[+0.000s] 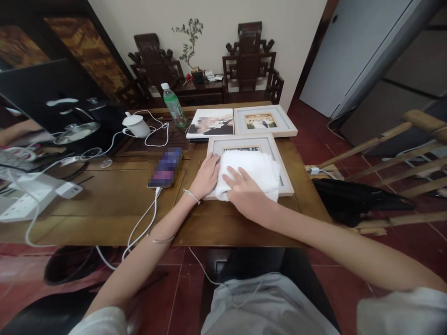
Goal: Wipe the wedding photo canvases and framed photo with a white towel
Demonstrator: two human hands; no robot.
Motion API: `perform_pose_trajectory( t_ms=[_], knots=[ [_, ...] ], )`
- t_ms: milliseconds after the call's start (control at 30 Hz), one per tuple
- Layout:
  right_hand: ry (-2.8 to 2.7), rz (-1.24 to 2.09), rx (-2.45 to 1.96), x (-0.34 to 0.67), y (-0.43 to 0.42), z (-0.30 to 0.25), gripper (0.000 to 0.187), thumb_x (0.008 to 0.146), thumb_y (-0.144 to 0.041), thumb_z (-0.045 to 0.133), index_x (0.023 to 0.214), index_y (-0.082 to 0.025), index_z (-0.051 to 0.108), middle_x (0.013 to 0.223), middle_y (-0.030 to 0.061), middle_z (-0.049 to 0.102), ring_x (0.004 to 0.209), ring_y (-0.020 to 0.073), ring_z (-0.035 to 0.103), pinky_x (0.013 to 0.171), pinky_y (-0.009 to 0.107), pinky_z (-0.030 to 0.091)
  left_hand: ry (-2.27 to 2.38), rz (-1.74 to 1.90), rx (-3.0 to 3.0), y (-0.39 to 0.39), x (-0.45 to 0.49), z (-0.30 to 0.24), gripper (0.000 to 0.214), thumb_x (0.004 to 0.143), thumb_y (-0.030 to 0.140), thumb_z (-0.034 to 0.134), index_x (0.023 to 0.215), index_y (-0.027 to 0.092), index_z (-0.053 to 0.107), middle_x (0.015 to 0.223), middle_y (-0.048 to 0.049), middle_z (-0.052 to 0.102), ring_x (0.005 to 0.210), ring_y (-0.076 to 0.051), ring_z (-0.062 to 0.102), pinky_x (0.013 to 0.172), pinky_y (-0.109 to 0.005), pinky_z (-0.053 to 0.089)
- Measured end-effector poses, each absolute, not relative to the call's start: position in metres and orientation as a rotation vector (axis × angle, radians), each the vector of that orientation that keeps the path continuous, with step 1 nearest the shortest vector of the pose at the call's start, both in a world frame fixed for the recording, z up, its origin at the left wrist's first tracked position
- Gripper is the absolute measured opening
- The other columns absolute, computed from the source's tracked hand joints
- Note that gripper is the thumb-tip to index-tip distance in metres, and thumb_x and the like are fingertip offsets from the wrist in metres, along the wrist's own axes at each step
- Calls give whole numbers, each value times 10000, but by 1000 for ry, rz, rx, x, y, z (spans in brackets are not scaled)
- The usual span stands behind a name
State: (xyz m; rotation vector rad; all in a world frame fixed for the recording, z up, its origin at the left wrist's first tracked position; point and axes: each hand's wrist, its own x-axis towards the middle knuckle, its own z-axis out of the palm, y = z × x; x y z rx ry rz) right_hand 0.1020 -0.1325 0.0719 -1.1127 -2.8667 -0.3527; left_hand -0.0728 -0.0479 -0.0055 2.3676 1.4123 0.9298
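A picture frame (pixel 287 187) with a pale border lies flat on the table in front of me. A folded white cloth (pixel 263 170) covers much of its lower part; a strip of the dark picture shows above. My right hand (pixel 244 193) presses on the cloth from above, fingers apart and slightly bent, with no grip round it visible. Along the frame's left side rests my left hand (pixel 206 174), fingers stretched out, touching the border beside the cloth. Its thumb is not clearly visible.
Behind lie a second frame (pixel 288 123) and a photo panel (pixel 195 116). Leftward are a charging phone (pixel 165 167), a green-labelled bottle (pixel 174 109), a lidded white cup (pixel 137 125), cables and a power strip (pixel 28 197). The table edge (pixel 307 186) is close on the right.
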Motion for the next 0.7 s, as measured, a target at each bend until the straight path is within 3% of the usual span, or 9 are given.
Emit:
perform_pose_trajectory(
  t_ms=[167,367,700],
  knots=[
    [-2778,-498,-1292,177,-149,66,267,825,-40,536,889,-135,778,1340,142,588,1320,377,437,1061,522,384,1423,899,2405,-48,-71,-5,488,984,384,286,1316,107,511,1422,-148,506,1425,-275,316,1182,-491,257],
    [-2776,-512,-1523,233,-146,73,401,706,24,518,925,-192,775,1401,60,544,1360,367,384,1063,550,364,1420,872,2431,-47,-70,-4,474,976,332,293,1323,82,498,1423,-160,501,1433,-279,296,1187,-487,246],
    [-2667,-387,-1651,228,-31,66,480,748,16,417,1075,-148,727,1459,52,484,1381,326,349,1017,497,390,1414,903,2399,-48,-72,-4,450,973,323,324,1339,110,477,1425,-158,495,1426,-275,315,1179,-483,258]
  ],
)
